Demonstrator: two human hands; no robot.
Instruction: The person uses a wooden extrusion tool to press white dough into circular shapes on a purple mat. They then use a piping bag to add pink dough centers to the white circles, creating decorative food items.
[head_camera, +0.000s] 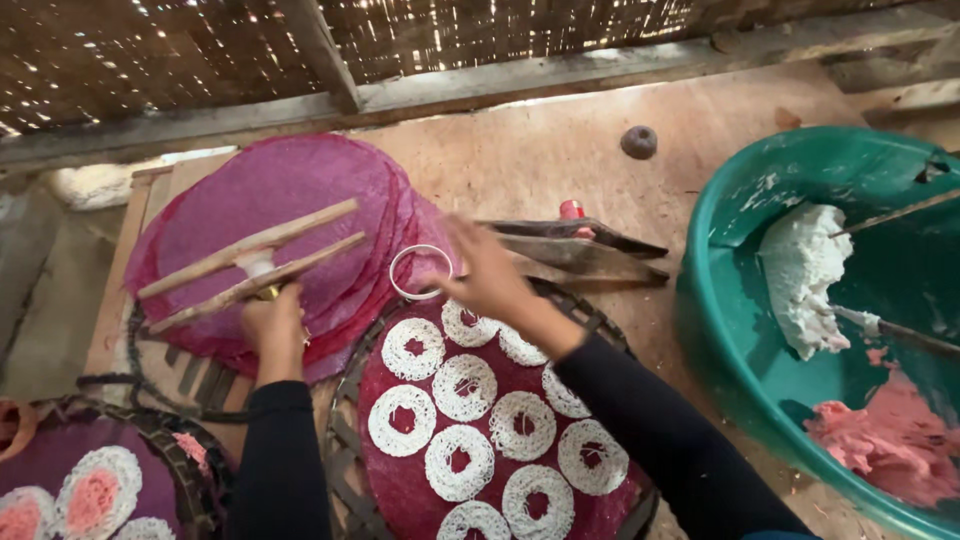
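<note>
Head view: the left hand (272, 325) has its grip tight on the wooden press (250, 265). It looks stiff; hold it underneath. The right hand (487, 275) pinches a light ring mould (420, 272).

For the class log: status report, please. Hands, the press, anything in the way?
Left hand gripping wooden press over purple sheets. Right hand at metal ring. White rings fill tray. Nothing in the way.

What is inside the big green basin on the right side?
The green basin holds a white dough lump and a pink dough mass, with two thin sticks resting across. The basin's bottom beneath the dough is covered.
</note>
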